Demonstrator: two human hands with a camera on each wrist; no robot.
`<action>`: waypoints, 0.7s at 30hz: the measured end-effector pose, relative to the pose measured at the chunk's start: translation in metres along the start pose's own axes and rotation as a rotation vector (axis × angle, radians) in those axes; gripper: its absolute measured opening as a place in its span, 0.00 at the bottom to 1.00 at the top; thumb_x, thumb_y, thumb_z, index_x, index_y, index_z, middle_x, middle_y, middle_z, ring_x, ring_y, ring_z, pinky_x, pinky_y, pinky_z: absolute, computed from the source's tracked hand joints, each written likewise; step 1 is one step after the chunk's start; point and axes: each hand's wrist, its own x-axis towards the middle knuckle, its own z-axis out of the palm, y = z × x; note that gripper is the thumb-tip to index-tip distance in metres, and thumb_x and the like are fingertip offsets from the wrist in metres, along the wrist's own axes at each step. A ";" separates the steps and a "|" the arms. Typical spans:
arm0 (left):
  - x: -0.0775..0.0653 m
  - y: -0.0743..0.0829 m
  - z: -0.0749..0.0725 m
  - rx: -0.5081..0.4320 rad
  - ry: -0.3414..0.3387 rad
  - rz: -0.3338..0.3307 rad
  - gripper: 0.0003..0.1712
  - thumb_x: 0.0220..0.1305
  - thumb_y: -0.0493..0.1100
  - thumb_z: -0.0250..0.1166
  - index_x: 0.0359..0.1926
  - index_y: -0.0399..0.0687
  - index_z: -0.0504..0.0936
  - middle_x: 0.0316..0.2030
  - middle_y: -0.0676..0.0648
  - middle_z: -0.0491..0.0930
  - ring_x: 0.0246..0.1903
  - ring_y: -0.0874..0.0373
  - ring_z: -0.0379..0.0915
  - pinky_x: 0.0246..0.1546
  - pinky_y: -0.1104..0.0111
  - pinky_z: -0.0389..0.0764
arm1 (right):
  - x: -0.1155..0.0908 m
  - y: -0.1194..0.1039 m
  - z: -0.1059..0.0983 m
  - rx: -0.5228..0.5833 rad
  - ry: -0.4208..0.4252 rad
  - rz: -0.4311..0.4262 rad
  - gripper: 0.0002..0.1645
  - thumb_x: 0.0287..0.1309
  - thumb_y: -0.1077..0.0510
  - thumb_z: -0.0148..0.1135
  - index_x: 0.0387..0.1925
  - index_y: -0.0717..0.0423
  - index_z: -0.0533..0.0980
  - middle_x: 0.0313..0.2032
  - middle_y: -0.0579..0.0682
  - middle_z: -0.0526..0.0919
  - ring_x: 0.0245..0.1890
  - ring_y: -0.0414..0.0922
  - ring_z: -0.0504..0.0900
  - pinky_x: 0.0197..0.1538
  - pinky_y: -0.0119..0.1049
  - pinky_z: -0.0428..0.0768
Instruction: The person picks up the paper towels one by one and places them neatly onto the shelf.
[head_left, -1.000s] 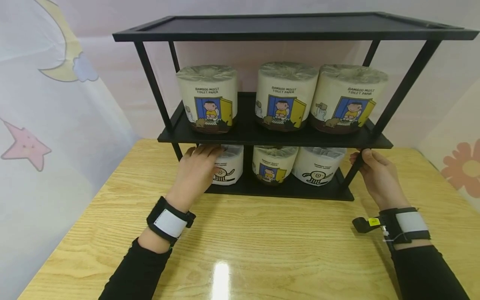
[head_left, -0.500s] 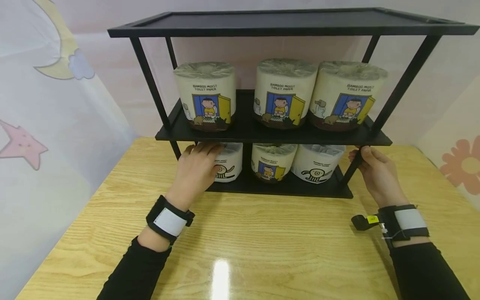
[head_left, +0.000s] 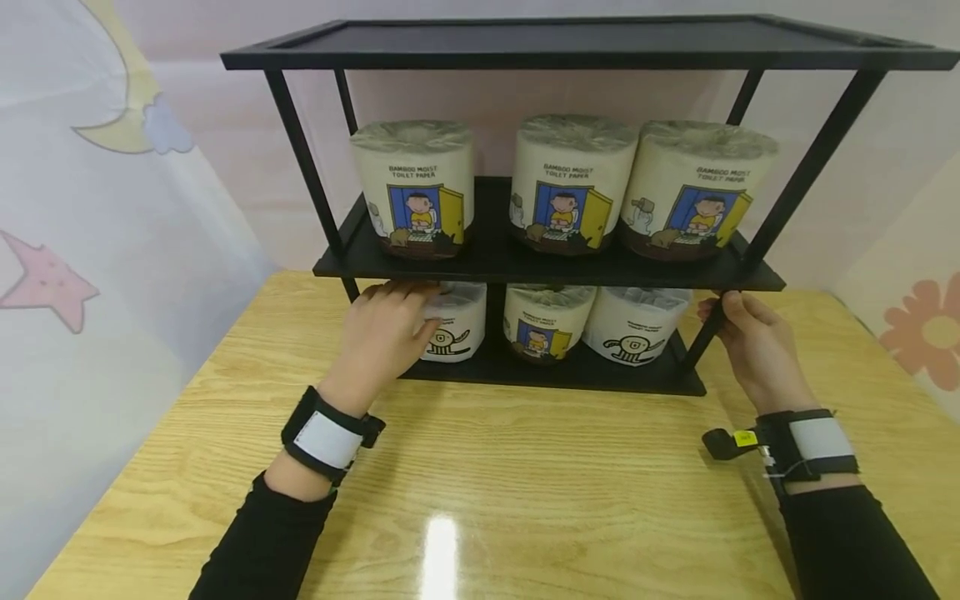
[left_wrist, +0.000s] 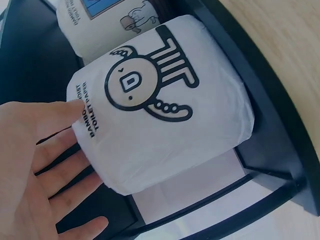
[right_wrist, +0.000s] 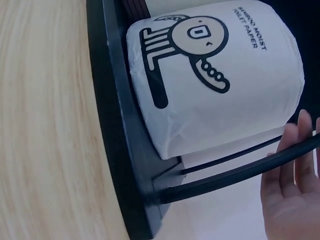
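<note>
My left hand [head_left: 386, 329] is at the left end of the rack's lower level, over a white wrapped toilet paper roll [left_wrist: 165, 110] with a cartoon figure. Its thumb overlaps the roll's upper edge, and the fingers spread loosely along the top side. My right hand [head_left: 757, 346] holds the black front right post [right_wrist: 240, 180] of the rack, thumb in front and fingers behind. Beside that post stands another white toilet paper roll [head_left: 633, 325]. Between the two white rolls sits a cream toilet paper roll [head_left: 543, 325] with a blue-and-yellow picture.
The black rack [head_left: 510, 267] stands on a wooden table [head_left: 525, 483]. Three cream toilet paper rolls, left [head_left: 414, 187], middle [head_left: 570, 183] and right [head_left: 693, 192], occupy its middle shelf. The top shelf [head_left: 570, 42] spans above them. A patterned wall covering [head_left: 180, 233] lies behind and to the left.
My left hand has shifted slightly left, with its thumb drawn out from the roll's front. The right hand stays at the post, and the rolls keep their places.
</note>
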 end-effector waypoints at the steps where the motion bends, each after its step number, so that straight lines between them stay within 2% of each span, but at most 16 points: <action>1: -0.001 0.000 -0.001 -0.005 -0.006 -0.005 0.20 0.62 0.47 0.70 0.54 0.48 0.84 0.47 0.45 0.84 0.46 0.46 0.80 0.48 0.53 0.79 | -0.001 -0.001 0.000 -0.038 0.007 0.005 0.13 0.68 0.58 0.59 0.46 0.63 0.80 0.40 0.52 0.83 0.44 0.43 0.81 0.56 0.28 0.73; 5: -0.007 -0.003 -0.005 -0.018 -0.032 -0.001 0.19 0.66 0.47 0.67 0.55 0.47 0.83 0.48 0.45 0.84 0.46 0.47 0.80 0.48 0.53 0.79 | -0.004 -0.006 0.005 -0.316 0.046 0.014 0.20 0.68 0.50 0.59 0.51 0.63 0.77 0.42 0.47 0.83 0.48 0.39 0.80 0.58 0.25 0.71; 10: -0.022 -0.012 -0.016 -0.025 -0.034 0.017 0.19 0.65 0.46 0.67 0.55 0.46 0.82 0.48 0.44 0.83 0.48 0.44 0.79 0.50 0.51 0.77 | -0.002 -0.011 0.013 -0.737 0.084 -0.027 0.30 0.70 0.42 0.55 0.57 0.64 0.74 0.43 0.40 0.85 0.49 0.36 0.79 0.50 0.21 0.76; 13: -0.034 -0.021 -0.024 -0.020 -0.011 0.022 0.18 0.65 0.44 0.68 0.54 0.43 0.82 0.47 0.43 0.83 0.47 0.43 0.79 0.49 0.50 0.77 | -0.002 -0.016 0.017 -0.961 0.073 -0.038 0.31 0.72 0.41 0.51 0.61 0.62 0.73 0.48 0.43 0.84 0.50 0.35 0.78 0.48 0.20 0.76; 15: -0.043 -0.028 -0.028 -0.004 0.009 0.032 0.17 0.64 0.43 0.69 0.51 0.42 0.83 0.46 0.42 0.83 0.45 0.43 0.79 0.48 0.50 0.78 | -0.006 -0.019 0.018 -1.086 0.049 -0.043 0.32 0.73 0.43 0.50 0.65 0.62 0.69 0.55 0.53 0.81 0.55 0.44 0.78 0.53 0.31 0.78; 17: -0.052 -0.035 -0.034 0.016 0.025 0.042 0.16 0.63 0.42 0.69 0.49 0.41 0.83 0.44 0.42 0.84 0.44 0.43 0.80 0.47 0.51 0.79 | -0.010 -0.023 0.017 -1.183 0.012 -0.038 0.35 0.74 0.45 0.50 0.70 0.65 0.62 0.61 0.65 0.74 0.59 0.56 0.75 0.58 0.46 0.77; 20: -0.066 -0.049 -0.042 0.040 0.020 0.024 0.14 0.62 0.41 0.70 0.48 0.41 0.84 0.42 0.41 0.84 0.42 0.42 0.81 0.44 0.50 0.80 | -0.020 -0.026 0.014 -1.273 -0.052 -0.054 0.41 0.74 0.49 0.52 0.74 0.68 0.51 0.63 0.76 0.66 0.59 0.73 0.68 0.56 0.67 0.69; 21: -0.070 -0.053 -0.045 0.040 0.009 0.009 0.15 0.61 0.41 0.70 0.48 0.41 0.84 0.42 0.41 0.84 0.42 0.42 0.81 0.43 0.50 0.80 | -0.023 -0.027 0.013 -1.288 -0.076 -0.066 0.42 0.74 0.50 0.53 0.75 0.68 0.48 0.64 0.77 0.64 0.59 0.74 0.67 0.56 0.69 0.68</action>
